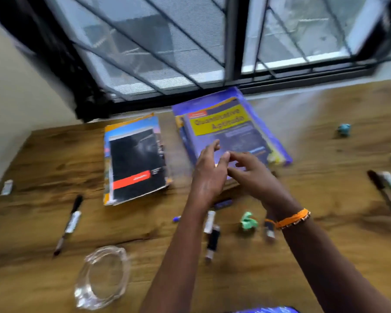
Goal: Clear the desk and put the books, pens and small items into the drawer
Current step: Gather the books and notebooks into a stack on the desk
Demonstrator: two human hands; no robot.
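Left hand (pixel 209 175) and right hand (pixel 250 171) are held mid-frame, fingers loose, nothing gripped, fingertips touching over purple book (pixel 230 129).

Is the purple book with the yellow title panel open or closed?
Closed. The purple book lies flat on the desk with its front cover and yellow title panel facing up; no inner pages show.

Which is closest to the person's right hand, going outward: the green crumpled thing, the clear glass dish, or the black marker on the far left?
From the right hand, in the head view:
1. Green crumpled thing, just below the wrist.
2. Clear glass dish, near edge, lower left.
3. Black marker, far left; roughly as far as the dish, hard to separate.
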